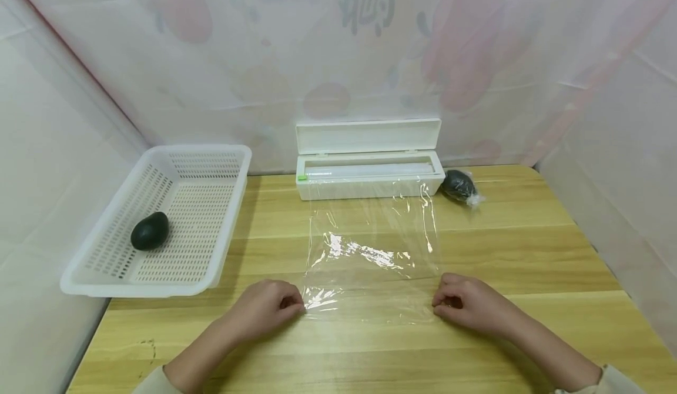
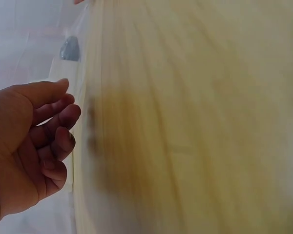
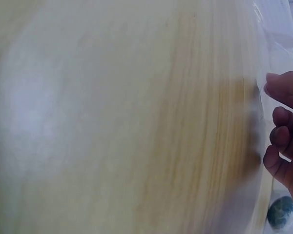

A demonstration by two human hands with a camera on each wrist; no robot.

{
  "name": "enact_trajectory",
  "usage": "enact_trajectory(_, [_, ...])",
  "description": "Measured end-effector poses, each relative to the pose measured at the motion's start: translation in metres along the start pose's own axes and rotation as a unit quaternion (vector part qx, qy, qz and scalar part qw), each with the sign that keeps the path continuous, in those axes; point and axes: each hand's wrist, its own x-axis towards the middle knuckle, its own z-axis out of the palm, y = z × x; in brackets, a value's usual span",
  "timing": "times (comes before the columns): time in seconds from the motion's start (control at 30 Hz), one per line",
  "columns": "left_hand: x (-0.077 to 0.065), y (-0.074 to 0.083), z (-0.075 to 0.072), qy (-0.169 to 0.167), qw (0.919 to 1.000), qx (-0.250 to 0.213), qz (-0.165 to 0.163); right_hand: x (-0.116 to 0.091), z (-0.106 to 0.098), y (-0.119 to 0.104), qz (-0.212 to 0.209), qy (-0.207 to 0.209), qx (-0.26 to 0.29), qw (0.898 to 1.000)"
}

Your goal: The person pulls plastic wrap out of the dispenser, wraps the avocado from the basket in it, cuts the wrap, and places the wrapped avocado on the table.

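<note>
A clear sheet of plastic wrap [image 1: 370, 256] stretches from the white dispenser box [image 1: 370, 190] toward me over the table. My left hand [image 1: 265, 309] pinches its near left corner between thumb and forefinger. At the near right corner, my right hand [image 1: 473, 304] pinches the same sheet. The box lid [image 1: 368, 137] stands raised, and the white roll [image 1: 367, 170] lies inside. In the left wrist view, the curled fingers of the left hand [image 2: 34, 141] show, but the thin film at them is hard to make out. The right hand [image 3: 288, 131] is partly cut off in its wrist view.
A white plastic basket [image 1: 219, 264] stands at the left with a dark avocado [image 1: 150, 231] in it. Right of the dispenser box lies a dark, rounded item wrapped in film [image 1: 459, 186]. The wooden table [image 1: 529, 253] meets a printed curtain [image 1: 275, 59] at the back.
</note>
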Motion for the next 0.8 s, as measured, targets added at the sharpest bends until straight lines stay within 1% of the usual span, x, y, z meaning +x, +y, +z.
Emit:
enact_trajectory(0.17, [0.007,0.004,0.003,-0.008,0.9999,0.009,-0.001,-0.001,-0.002,-0.003,0.002,0.025,-0.021,0.999])
enact_trajectory(0.27, [0.009,0.005,0.006,-0.01,0.9998,0.017,-0.005,-0.002,-0.001,-0.003,0.011,0.038,-0.039,0.998])
enact_trajectory(0.33, [0.011,0.006,0.007,-0.009,0.9997,0.021,-0.01,-0.003,-0.001,-0.003,0.017,0.039,-0.048,0.998])
enact_trajectory(0.47, [0.012,0.005,0.008,-0.012,0.9993,0.029,-0.021,-0.004,-0.001,-0.002,0.036,0.022,-0.056,0.998])
enact_trajectory(0.6, [0.013,0.005,0.008,-0.013,0.999,0.033,-0.029,-0.006,-0.002,-0.003,0.07,-0.001,-0.054,0.996])
enact_trajectory(0.7, [0.014,0.006,0.007,-0.011,0.9987,0.04,-0.03,-0.007,-0.003,-0.003,0.095,-0.016,-0.047,0.994])
enact_trajectory(0.8, [0.014,0.007,0.007,-0.013,0.9986,0.042,-0.029,-0.008,-0.003,-0.003,0.109,-0.022,-0.039,0.993])
